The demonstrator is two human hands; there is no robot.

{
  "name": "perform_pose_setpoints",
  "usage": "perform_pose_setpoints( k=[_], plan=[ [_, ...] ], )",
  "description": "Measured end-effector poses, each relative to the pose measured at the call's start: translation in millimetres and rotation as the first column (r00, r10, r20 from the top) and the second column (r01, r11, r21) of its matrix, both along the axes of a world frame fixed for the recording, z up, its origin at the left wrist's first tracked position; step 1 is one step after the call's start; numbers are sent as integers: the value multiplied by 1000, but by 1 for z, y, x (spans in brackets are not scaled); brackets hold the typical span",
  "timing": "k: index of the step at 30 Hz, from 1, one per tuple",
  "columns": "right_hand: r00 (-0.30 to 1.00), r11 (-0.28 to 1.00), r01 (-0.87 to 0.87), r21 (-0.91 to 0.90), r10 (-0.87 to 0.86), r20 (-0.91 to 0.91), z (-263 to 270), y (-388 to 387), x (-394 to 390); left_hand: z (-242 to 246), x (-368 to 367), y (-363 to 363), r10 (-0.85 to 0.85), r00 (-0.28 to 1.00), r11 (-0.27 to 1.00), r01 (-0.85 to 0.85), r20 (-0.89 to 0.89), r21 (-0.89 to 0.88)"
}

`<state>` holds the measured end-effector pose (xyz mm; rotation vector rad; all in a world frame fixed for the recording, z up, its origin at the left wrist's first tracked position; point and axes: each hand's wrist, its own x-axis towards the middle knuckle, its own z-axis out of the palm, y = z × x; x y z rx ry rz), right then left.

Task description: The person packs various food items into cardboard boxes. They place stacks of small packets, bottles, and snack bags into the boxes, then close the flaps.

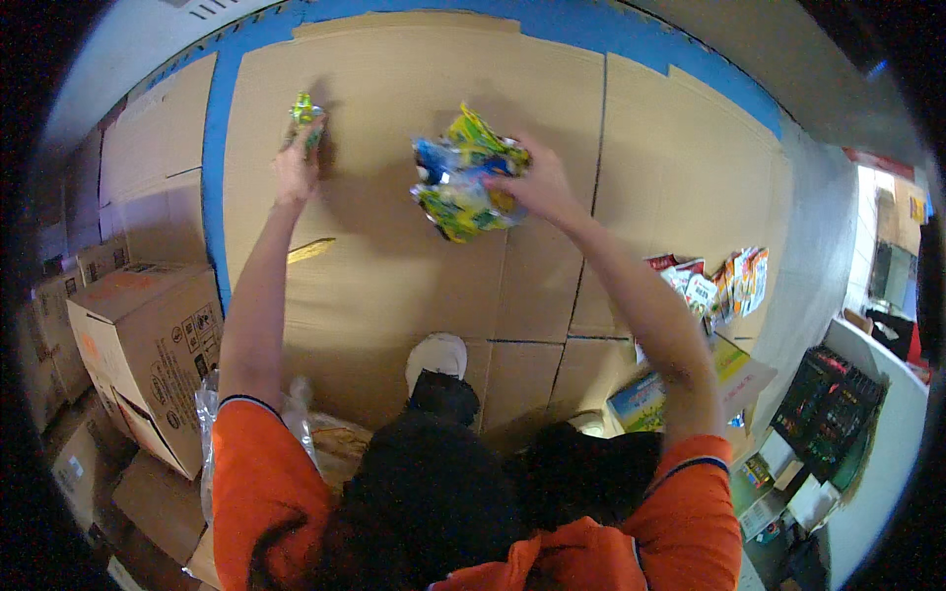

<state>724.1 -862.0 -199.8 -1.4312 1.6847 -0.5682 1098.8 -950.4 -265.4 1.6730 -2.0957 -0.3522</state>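
My left hand (298,164) is closed on a small shiny green-yellow packet (305,111), held over the flattened cardboard sheets (399,295) at the upper left. Near the upper middle, my right hand (538,183) grips several shiny packets (465,177) in yellow, green and blue. They are blurred, so how many there are I cannot tell. A strip of gold-coloured wrapper (311,250) lies on the cardboard beside my left forearm. Right of my right forearm, several red, white and orange pouches (739,284) lie in a fanned row.
Cardboard boxes (148,347) are stacked at the left, with clear plastic (208,414) beside my left sleeve. My shoe (437,358) rests on the cardboard. An opened printed carton (641,402) stands by my right arm; a black crate (829,406) is farther right.
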Motion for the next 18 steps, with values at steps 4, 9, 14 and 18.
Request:
perform_pose_setpoints(
  k=[4,9,14,18],
  plan=[
    [1000,986,14,-168,-11,15,120,85,-102,36,-26,9,2,975,999,-10,-221,-36],
    [752,725,627,-286,-659,-25,269,280,-198,132,-196,58,-244,725,902,414,-644,124],
    [296,120,891,-437,-885,360,323,486,-223,246,-381,169,-626,263,623,735,-734,-268],
    [38,7,990,-138,-973,227,290,604,-233,314,-464,275,-890,-35,176,893,-454,-415]
  ],
)
